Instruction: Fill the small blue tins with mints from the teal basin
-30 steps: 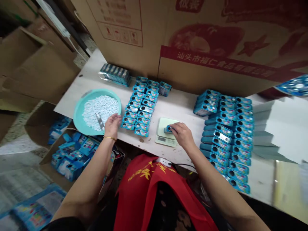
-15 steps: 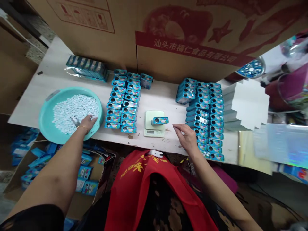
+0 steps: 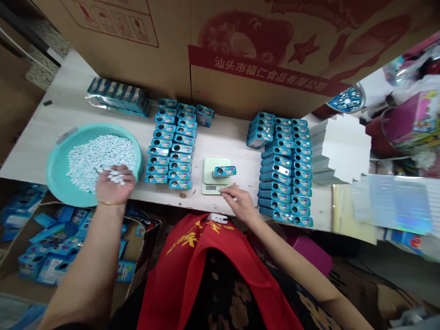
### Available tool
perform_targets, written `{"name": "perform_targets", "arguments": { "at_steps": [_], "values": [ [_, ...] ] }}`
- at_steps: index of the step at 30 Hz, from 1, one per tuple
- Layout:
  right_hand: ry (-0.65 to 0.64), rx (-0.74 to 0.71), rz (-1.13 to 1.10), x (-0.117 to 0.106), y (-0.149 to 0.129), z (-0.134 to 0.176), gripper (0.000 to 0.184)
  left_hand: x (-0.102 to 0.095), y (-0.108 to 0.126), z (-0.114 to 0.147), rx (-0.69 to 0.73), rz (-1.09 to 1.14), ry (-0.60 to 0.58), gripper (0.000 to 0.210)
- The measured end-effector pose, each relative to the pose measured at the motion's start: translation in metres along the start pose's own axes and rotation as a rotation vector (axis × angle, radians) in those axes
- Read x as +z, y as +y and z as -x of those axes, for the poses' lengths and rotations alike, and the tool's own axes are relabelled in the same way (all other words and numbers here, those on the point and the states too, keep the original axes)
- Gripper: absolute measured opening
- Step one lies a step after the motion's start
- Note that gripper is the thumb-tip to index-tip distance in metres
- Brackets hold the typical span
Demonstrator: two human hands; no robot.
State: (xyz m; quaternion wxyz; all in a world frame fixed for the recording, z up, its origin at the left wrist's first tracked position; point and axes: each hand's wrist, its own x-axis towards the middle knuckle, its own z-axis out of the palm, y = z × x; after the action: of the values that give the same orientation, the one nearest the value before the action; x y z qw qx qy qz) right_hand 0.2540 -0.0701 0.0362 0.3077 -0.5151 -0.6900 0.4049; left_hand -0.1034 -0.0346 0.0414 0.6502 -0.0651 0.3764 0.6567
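My left hand [image 3: 116, 184] is cupped palm up over the turquoise basin [image 3: 57, 176], holding several small white candies [image 3: 116, 176]. Many more loose white candies [image 3: 103, 151] fill the basin behind it. By the front edge of the small kitchen scale [image 3: 210, 189], my right hand [image 3: 240, 204] has its fingers pinched together, and a white candy shows between them. A small blue box [image 3: 224, 171] with a dark round opening lies on the scale's pan, just beyond my right fingertips.
Rows of blue boxes [image 3: 180, 156] stand left of the scale, and more rows [image 3: 275, 183] stand at its right, a few with white pieces on top. A large carton [image 3: 165, 68] walls off the back. Below the table's left edge is an open carton with blue boxes [image 3: 51, 266].
My left hand has turned palm up and now carries candies. My right hand has moved left to the scale's front edge. The view has shifted slightly.
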Motion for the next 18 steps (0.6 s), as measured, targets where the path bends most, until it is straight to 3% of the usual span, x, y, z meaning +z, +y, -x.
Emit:
{"name": "perform_targets", "arguments": {
  "at_steps": [1,3,6,8,12,16,18],
  "values": [
    [-0.063,-0.028,-0.028,0.01,-0.009,0.0,0.02,0.004,-0.023,0.008,-0.056,0.033,-0.083,0.02],
    [-0.195,-0.115,-0.045,0.028,-0.028,0.0,0.021,0.007,-0.071,0.022,-0.226,0.021,-0.125,0.014],
    [-0.376,-0.281,0.03,0.041,-0.047,0.002,0.022,-0.001,-0.134,0.038,-0.45,-0.06,-0.048,0.012],
    [-0.478,-0.342,0.092,0.042,-0.05,0.005,0.021,-0.011,-0.161,0.045,-0.53,-0.125,0.013,0.011],
    [-0.576,-0.37,0.131,0.035,-0.041,0.011,0.016,-0.021,-0.182,0.056,-0.652,-0.201,0.057,0.008],
    [-0.394,-0.278,0.242,0.032,-0.03,0.017,0.015,-0.016,-0.188,0.06,-0.663,-0.144,0.008,0.01],
    [-0.379,-0.279,0.302,0.028,-0.024,0.016,0.016,-0.014,-0.189,0.06,-0.658,-0.123,-0.019,0.012]
  ]
}}
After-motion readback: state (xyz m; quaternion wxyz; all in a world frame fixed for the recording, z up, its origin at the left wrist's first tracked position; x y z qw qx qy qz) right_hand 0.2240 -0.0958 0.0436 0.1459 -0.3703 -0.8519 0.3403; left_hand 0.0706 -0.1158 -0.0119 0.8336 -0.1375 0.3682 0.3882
